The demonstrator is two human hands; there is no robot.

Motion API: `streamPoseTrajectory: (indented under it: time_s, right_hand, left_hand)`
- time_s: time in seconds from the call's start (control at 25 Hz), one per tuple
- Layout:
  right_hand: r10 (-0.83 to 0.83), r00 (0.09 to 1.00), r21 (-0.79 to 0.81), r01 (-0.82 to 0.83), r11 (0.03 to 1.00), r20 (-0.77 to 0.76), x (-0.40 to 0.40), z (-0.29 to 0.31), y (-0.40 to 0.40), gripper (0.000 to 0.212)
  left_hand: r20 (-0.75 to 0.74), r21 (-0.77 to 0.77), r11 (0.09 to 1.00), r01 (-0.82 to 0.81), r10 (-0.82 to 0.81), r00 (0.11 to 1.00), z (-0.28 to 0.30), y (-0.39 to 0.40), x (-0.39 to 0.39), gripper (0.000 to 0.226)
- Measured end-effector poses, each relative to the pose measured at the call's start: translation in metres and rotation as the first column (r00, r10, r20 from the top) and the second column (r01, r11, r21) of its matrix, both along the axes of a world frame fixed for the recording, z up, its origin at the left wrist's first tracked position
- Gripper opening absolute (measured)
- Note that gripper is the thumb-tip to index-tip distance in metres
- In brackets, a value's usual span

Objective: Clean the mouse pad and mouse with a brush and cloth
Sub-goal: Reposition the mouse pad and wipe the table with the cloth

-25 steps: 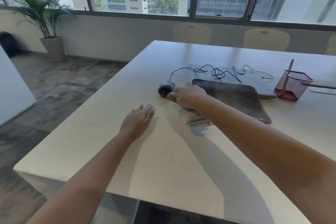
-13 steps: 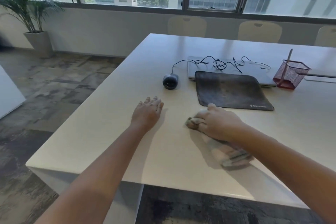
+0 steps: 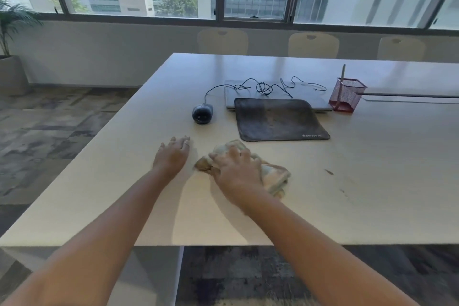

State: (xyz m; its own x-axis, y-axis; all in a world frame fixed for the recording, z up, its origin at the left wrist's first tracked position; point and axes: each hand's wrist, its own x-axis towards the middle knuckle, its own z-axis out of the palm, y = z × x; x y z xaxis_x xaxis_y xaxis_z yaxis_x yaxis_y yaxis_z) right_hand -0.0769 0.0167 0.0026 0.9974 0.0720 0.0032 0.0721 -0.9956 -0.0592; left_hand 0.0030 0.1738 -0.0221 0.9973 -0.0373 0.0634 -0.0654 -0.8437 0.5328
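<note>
A dark, smudged mouse pad (image 3: 279, 119) lies on the pale table (image 3: 372, 181), its far edge overlapping a closed grey laptop (image 3: 308, 97). A black wired mouse (image 3: 202, 113) sits left of the pad, its cable looping over the laptop. My right hand (image 3: 236, 171) presses down on a crumpled beige cloth (image 3: 273, 176) on the bare tabletop, in front of the pad and apart from it. My left hand (image 3: 173, 154) rests flat on the table, fingers spread, just left of the cloth. A grey brush handle (image 3: 342, 73) sticks out of the red mesh cup.
A red mesh pen cup (image 3: 346, 95) stands right of the laptop. Small dark marks (image 3: 329, 172) dot the table right of the cloth. Three cream chairs (image 3: 313, 45) line the far side under the windows. A potted plant (image 3: 10, 57) stands at the left wall.
My right hand has dragged the cloth from beside the mouse back toward me, then slightly left toward my left hand. The left hand has stayed flat.
</note>
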Motion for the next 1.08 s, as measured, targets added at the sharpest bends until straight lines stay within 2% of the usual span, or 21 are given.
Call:
streamPoseTrajectory:
  time_s: [0.08, 0.2, 0.4, 0.52, 0.64, 0.76, 0.88, 0.92, 0.96, 1.08]
  right_hand:
    - [-0.130, 0.991, 0.003, 0.130, 0.991, 0.023, 0.014, 0.000, -0.035, 0.041]
    - [-0.359, 0.932, -0.035, 0.361, 0.932, 0.055, 0.019, -0.003, -0.107, 0.040]
    - [-0.656, 0.751, -0.018, 0.659, 0.752, 0.077, -0.024, -0.006, -0.229, 0.040]
    - [-0.718, 0.694, -0.019, 0.720, 0.694, 0.053, -0.065, -0.005, -0.280, 0.038]
    - [-0.797, 0.599, -0.009, 0.800, 0.601, 0.076, -0.113, -0.004, -0.326, 0.036]
    - [-0.844, 0.532, -0.075, 0.847, 0.527, 0.069, -0.152, 0.001, -0.368, 0.030]
    - [-0.924, 0.368, 0.013, 0.928, 0.371, 0.107, -0.166, 0.016, -0.397, 0.028]
    - [-0.918, 0.361, 0.030, 0.928, 0.370, 0.164, -0.163, 0.020, -0.400, 0.027]
    - [-0.892, 0.398, 0.034, 0.910, 0.414, 0.214, -0.157, 0.024, -0.398, 0.027]
    - [-0.760, 0.585, 0.109, 0.767, 0.632, 0.282, -0.117, 0.029, -0.343, 0.037]
  left_hand:
    - [0.047, 0.041, 0.999, 0.023, -0.025, 0.999, 0.002, -0.021, -0.007, 0.043]
    - [0.114, 0.070, 0.986, 0.154, -0.162, 0.980, 0.007, -0.067, -0.016, 0.043]
    - [0.065, 0.212, 0.911, 0.355, -0.375, 0.925, -0.003, -0.148, -0.034, 0.045]
    - [0.049, 0.321, 0.873, 0.367, -0.403, 0.914, -0.014, -0.166, -0.041, 0.048]
    - [0.053, 0.340, 0.872, 0.353, -0.393, 0.918, -0.015, -0.167, -0.042, 0.048]
    - [0.053, 0.361, 0.865, 0.350, -0.393, 0.918, -0.015, -0.167, -0.044, 0.049]
    - [0.068, 0.371, 0.867, 0.333, -0.383, 0.921, -0.016, -0.168, -0.045, 0.049]
    - [0.076, 0.375, 0.869, 0.323, -0.376, 0.924, -0.016, -0.167, -0.044, 0.049]
    - [0.083, 0.379, 0.870, 0.315, -0.371, 0.925, -0.017, -0.167, -0.043, 0.049]
    - [0.073, 0.381, 0.867, 0.321, -0.374, 0.925, -0.017, -0.168, -0.042, 0.049]
